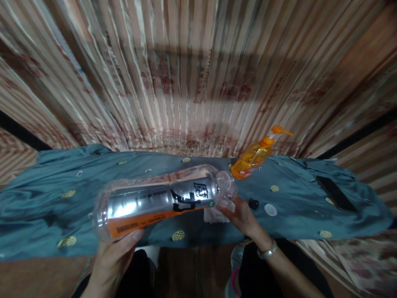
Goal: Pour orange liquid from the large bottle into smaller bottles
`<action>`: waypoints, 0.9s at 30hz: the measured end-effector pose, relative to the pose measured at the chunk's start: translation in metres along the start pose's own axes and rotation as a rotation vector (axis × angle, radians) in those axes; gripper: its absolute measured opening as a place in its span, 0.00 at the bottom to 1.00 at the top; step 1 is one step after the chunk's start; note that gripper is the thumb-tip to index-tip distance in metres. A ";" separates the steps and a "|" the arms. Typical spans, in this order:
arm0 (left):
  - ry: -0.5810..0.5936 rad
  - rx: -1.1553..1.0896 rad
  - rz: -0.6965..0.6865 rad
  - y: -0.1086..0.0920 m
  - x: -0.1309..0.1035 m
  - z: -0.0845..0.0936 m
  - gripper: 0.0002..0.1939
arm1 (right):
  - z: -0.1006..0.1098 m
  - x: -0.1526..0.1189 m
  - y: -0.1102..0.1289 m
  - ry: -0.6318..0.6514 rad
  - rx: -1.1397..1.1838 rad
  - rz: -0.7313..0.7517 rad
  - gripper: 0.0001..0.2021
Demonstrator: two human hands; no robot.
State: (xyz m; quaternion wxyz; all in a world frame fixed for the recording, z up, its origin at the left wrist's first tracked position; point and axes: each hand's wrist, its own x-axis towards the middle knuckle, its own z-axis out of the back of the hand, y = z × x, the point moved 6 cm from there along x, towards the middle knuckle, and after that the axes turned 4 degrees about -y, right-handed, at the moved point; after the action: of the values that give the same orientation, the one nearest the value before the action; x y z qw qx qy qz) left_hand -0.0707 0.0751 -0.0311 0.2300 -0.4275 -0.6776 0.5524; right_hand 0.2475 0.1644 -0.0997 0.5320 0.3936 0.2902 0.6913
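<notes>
A large clear plastic bottle (155, 203) with a silver and orange label lies almost level above the cloth, its neck pointing right. My left hand (116, 252) grips it from below near the base. No cap shows on its mouth. Against the neck, my right hand (238, 213) is closed on what looks like a small clear plastic container (227, 195); its outline blends with the bottle, so its exact shape is hard to make out. A white tissue (214, 215) rests on the cloth behind this hand. Just to the right are a black cap (253, 203) and a white round disc (270, 210).
An orange pump bottle (252, 159) stands at the back edge, right of centre. A dark phone (336, 193) lies on the right of the narrow table, which a teal cloth (158, 240) covers. Behind hangs a striped curtain (186, 82).
</notes>
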 end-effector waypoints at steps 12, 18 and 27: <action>-0.061 -0.044 -0.015 0.002 0.011 0.006 0.51 | 0.000 0.000 0.003 -0.008 -0.023 0.036 0.26; -0.067 -0.046 -0.026 -0.001 0.008 0.004 0.52 | 0.001 -0.001 0.004 -0.008 -0.038 0.048 0.27; -0.037 -0.055 -0.046 0.001 0.008 0.007 0.51 | 0.001 -0.001 0.002 -0.018 -0.045 0.038 0.26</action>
State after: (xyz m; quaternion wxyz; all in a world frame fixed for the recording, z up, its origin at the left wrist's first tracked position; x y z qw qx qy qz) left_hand -0.0798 0.0778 -0.0355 0.2185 -0.4076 -0.7063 0.5359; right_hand 0.2474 0.1627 -0.0980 0.5302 0.3934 0.2622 0.7039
